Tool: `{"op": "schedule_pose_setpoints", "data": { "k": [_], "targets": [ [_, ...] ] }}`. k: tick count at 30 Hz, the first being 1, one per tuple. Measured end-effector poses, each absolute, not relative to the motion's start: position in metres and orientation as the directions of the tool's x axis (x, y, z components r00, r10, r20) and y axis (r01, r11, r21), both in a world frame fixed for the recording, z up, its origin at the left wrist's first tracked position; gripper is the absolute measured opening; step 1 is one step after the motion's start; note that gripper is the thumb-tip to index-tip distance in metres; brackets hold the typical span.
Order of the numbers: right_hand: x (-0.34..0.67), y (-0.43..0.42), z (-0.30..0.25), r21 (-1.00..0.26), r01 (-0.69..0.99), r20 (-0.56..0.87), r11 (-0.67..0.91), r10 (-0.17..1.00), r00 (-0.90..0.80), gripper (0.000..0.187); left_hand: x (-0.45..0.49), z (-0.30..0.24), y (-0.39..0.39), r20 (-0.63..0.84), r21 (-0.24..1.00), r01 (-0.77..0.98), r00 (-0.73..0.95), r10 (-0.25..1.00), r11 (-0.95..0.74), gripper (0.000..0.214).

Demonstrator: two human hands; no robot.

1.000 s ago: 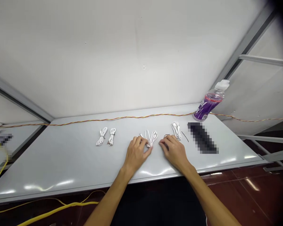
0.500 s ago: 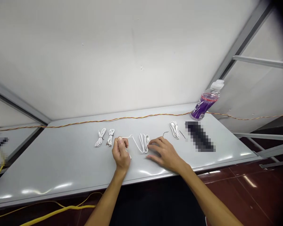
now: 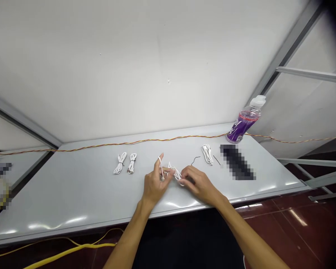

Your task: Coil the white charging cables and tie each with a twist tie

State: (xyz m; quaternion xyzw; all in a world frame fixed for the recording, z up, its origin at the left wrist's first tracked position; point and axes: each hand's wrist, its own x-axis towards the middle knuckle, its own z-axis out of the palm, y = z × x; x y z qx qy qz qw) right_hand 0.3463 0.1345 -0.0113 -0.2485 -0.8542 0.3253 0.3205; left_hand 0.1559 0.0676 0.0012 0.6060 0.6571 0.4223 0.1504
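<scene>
1. The left hand (image 3: 156,185), at the lower middle of the frame, has its fingers drawn in and pinches a thin white cable (image 3: 174,172) near a small plug end (image 3: 162,178). A short length of the cable rises upright beside the fingers.
2. The right hand (image 3: 200,183), just right of centre, has its fingertips pressed together on a loop of the same cable, close to the left hand.
3. The loosely looped thin white cable lies between the hands and just above the near edge of a smooth light-grey table (image 3: 72,190), touching the tabletop at the middle of the frame.
4. To the left lie two small bundles of tied white cable (image 3: 126,163), side by side and apart from the hands.
5. To the right lies a third coiled white cable bundle (image 3: 207,154), with a thin black wire (image 3: 195,161) curling just left of it and a short black wire (image 3: 216,160) just right.
6. Further right, a blurred dark object (image 3: 236,162) lies on the table, too pixelated to name.
7. At the far edge, upper right of the table, a clear plastic bottle of purple liquid with a white cap (image 3: 242,125) leans tilted. A twisted red-and-yellow wire (image 3: 156,139) runs along that edge.
</scene>
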Motion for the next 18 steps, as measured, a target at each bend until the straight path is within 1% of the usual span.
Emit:
{"op": "schedule_pose_setpoints", "data": {
  "k": [3,5,6,7,8,10,13,16,18],
  "targets": [
    [0.349,0.137,-0.014,-0.839,0.155,0.368,0.522,0.753,-0.545,0.021,0.156,-0.004,0.069,0.344,0.624,0.766,-0.095,0.934,-0.152,0.083],
    [0.351,0.137,-0.014,-0.898,0.107,0.334,0.426,0.821,-0.464,0.022,0.156,-0.008,0.070,0.357,0.583,0.787,-0.026,0.934,-0.201,0.092],
    [0.352,0.137,-0.014,-0.921,0.077,0.310,0.381,0.840,-0.445,0.022,0.157,-0.009,0.070,0.366,0.582,0.783,-0.011,0.930,-0.220,0.090],
    [0.352,0.136,-0.015,-0.939,0.045,0.287,0.340,0.850,-0.442,0.022,0.157,-0.010,0.069,0.375,0.596,0.769,-0.014,0.927,-0.229,0.083],
    [0.352,0.136,-0.015,-0.952,0.014,0.267,0.306,0.852,-0.451,0.022,0.157,-0.011,0.069,0.382,0.625,0.746,-0.036,0.923,-0.230,0.075],
    [0.352,0.135,-0.016,-0.965,-0.043,0.249,0.260,0.845,-0.472,0.023,0.157,-0.010,0.067,0.373,0.726,0.656,-0.122,0.920,-0.208,0.060],
    [0.352,0.137,-0.019,-0.981,-0.096,0.193,0.167,0.873,-0.449,0.022,0.156,-0.006,0.067,0.316,0.876,0.453,-0.276,0.908,-0.167,0.050],
    [0.353,0.141,-0.022,-0.981,-0.181,0.131,0.064,0.913,-0.387,0.023,0.154,-0.001,0.070,0.283,0.941,0.299,-0.434,0.855,-0.159,0.046],
    [0.355,0.141,-0.021,-0.973,-0.219,0.143,0.067,0.926,-0.350,0.023,0.153,0.001,0.071,0.279,0.954,0.247,-0.517,0.809,-0.171,0.045]
  ]
}}
